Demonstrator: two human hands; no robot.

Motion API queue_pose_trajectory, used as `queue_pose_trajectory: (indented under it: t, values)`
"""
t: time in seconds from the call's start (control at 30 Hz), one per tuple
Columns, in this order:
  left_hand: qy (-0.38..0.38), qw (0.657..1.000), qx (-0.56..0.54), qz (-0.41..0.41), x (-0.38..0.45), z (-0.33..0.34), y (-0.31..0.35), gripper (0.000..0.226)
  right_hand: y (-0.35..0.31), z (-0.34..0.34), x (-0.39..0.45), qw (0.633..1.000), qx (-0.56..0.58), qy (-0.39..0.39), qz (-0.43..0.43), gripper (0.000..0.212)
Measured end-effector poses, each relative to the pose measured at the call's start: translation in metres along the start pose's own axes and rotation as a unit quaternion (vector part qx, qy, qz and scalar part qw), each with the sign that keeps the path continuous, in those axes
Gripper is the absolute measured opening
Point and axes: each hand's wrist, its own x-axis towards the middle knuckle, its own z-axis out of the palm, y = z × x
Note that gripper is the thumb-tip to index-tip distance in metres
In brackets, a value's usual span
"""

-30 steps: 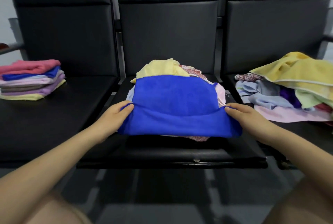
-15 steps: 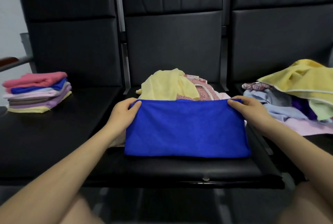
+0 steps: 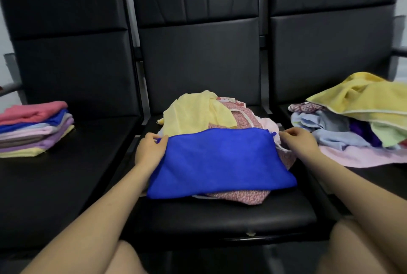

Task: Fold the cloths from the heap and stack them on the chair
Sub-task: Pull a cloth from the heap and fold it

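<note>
A blue cloth [image 3: 220, 161] lies folded in half on the middle chair seat [image 3: 220, 218], on top of a small heap with a pale yellow cloth [image 3: 193, 113] and a pink patterned cloth [image 3: 241, 117]. My left hand [image 3: 149, 150] pinches the blue cloth's far left corner between thumb and fingers. My right hand [image 3: 299, 141] sits just off the far right corner with loosely curled fingers, and a narrow gap shows between it and the blue edge. A stack of folded cloths [image 3: 35, 128], pink on top, rests on the left chair.
A large loose heap of cloths [image 3: 352, 124], topped by a yellow towel, covers the right chair seat. The left chair seat [image 3: 77, 174] shows bare black leather beside the stack. My knees show at the bottom edge, and metal armrests stand at both far sides.
Both hands carried the near edge of the blue cloth up and away, folding it in half. The right hand has since let go of its corner, and the view has tilted up slightly.
</note>
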Motion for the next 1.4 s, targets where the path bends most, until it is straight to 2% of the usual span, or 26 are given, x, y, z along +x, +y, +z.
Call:
queue_pose_trajectory:
  t: [0.1,0.27,0.37,0.5,0.63,0.77,0.83,0.97,1.1,1.3,1.4]
  values:
    - [0.014,1.000,-0.006,0.008,0.001,-0.003,-0.002,0.033,0.003,-0.006,-0.005,1.000,0.015,-0.010,0.000,0.030]
    - [-0.023,0.999,-0.018,-0.026,-0.005,-0.011,-0.010,0.022,-0.006,-0.005,-0.013,0.999,0.030,-0.006,-0.020,0.021]
    - [-0.066,0.996,-0.029,-0.043,-0.011,-0.016,-0.015,0.024,-0.012,-0.003,-0.020,0.997,0.046,-0.063,0.013,0.023]
    - [-0.125,0.989,-0.055,-0.062,-0.021,-0.023,-0.016,0.018,-0.018,0.001,-0.026,0.995,-0.039,-0.094,0.022,0.033]
    - [-0.171,0.977,-0.084,-0.098,-0.026,-0.026,-0.015,0.031,-0.031,0.006,-0.037,0.987,-0.121,-0.103,0.009,0.043]
    - [-0.155,0.964,-0.191,-0.102,-0.035,-0.023,-0.013,0.030,-0.031,0.004,-0.035,0.981,-0.139,-0.132,0.037,0.044]
    - [-0.147,0.959,-0.222,-0.093,-0.035,-0.023,-0.010,0.025,-0.028,0.001,-0.036,0.981,-0.114,-0.144,0.057,0.043]
    - [-0.115,0.970,-0.203,-0.074,-0.030,-0.018,-0.009,0.025,-0.021,-0.003,-0.034,0.989,0.007,-0.136,0.062,0.039]
    - [-0.105,0.974,-0.184,-0.079,-0.030,-0.016,-0.006,0.029,-0.013,-0.006,-0.028,0.989,0.041,-0.127,0.070,0.030]
    - [-0.077,0.977,-0.184,-0.077,-0.029,-0.015,-0.008,0.023,-0.006,-0.005,-0.021,0.994,-0.033,-0.091,0.057,0.016]
    - [-0.074,0.988,-0.126,-0.049,-0.030,-0.019,-0.007,0.021,-0.013,0.000,-0.023,0.991,-0.108,-0.071,0.028,0.016]
